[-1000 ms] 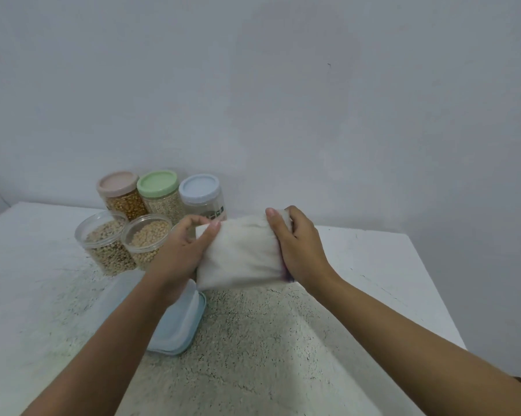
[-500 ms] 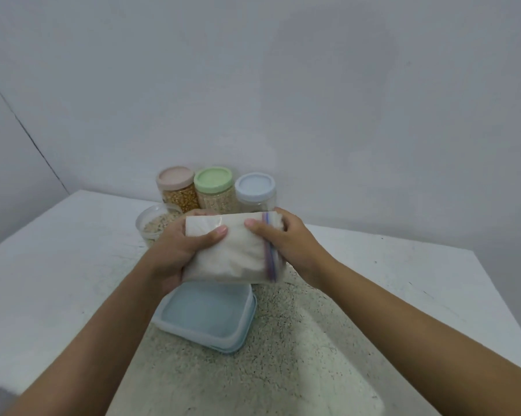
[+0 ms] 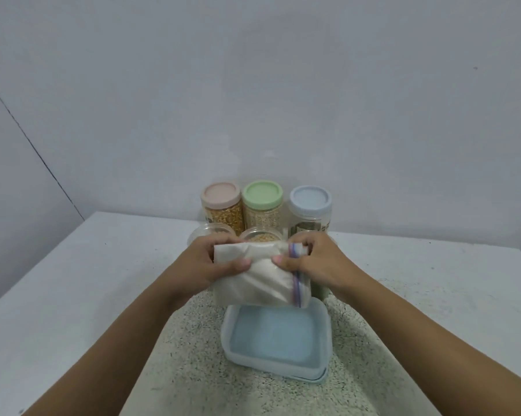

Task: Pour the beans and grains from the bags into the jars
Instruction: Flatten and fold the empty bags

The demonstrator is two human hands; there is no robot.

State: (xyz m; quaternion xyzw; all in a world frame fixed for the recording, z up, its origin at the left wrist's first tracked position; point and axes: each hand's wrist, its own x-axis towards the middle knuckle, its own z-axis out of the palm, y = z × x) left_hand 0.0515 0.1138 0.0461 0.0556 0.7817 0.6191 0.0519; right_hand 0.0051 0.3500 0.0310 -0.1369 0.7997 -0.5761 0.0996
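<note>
Both hands grasp a zip bag [image 3: 260, 285] of white grain, held sideways in the air over a shallow blue container [image 3: 276, 340] on the table [image 3: 73, 280]. The left hand [image 3: 206, 265] grips the bag's closed bottom end, thumb across its front. The right hand [image 3: 318, 265] pinches the end with the purple zip strip [image 3: 296, 280]. Behind the bag stand three lidded jars [image 3: 262, 205] in a row by the wall, with two open jars [image 3: 260, 237] in front of them, partly hidden by the hands.
</note>
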